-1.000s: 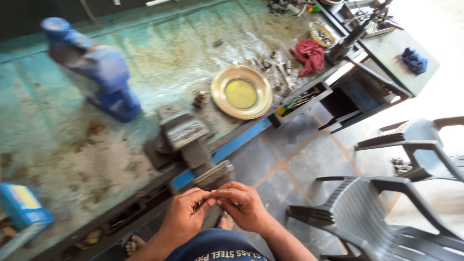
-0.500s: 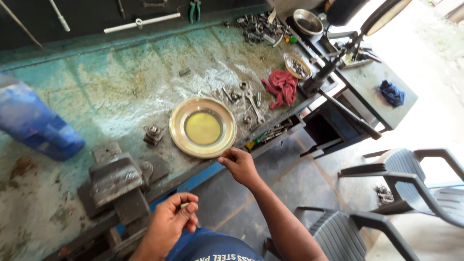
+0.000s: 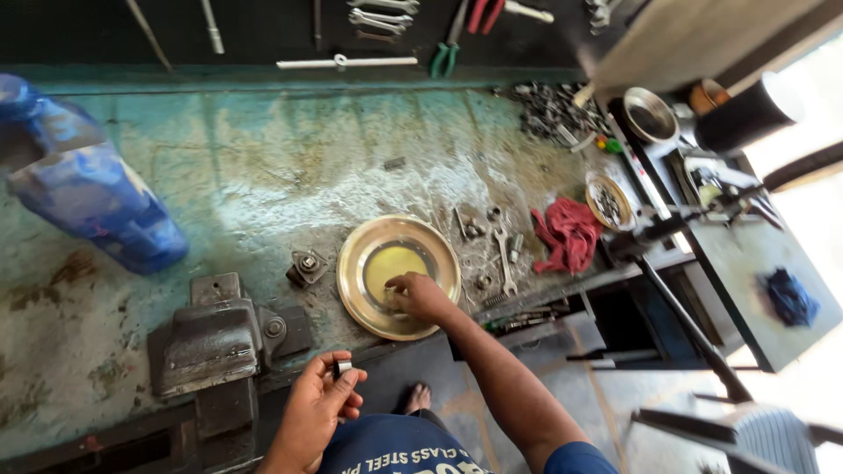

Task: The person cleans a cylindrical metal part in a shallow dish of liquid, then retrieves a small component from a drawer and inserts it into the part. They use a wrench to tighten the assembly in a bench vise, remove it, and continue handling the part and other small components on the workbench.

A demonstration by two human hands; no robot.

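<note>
The right hand [image 3: 420, 297] reaches into the brass-coloured dish [image 3: 353, 276] on the tabletop [image 3: 263, 175], its fingers curled down together onto the yellowish liquid pooled there; what they grip, if anything, cannot be told. The left hand [image 3: 318, 411], held near the body, pinches a small metal ring [image 3: 342, 367] between thumb and fingertips, just beside the grey bench vise [image 3: 215, 342]. Around the dish lie a small bearing block [image 3: 306, 266], a spanner [image 3: 504, 262], a red rag [image 3: 569, 234] and, well apart, a blue jug [image 3: 92, 202].
</note>
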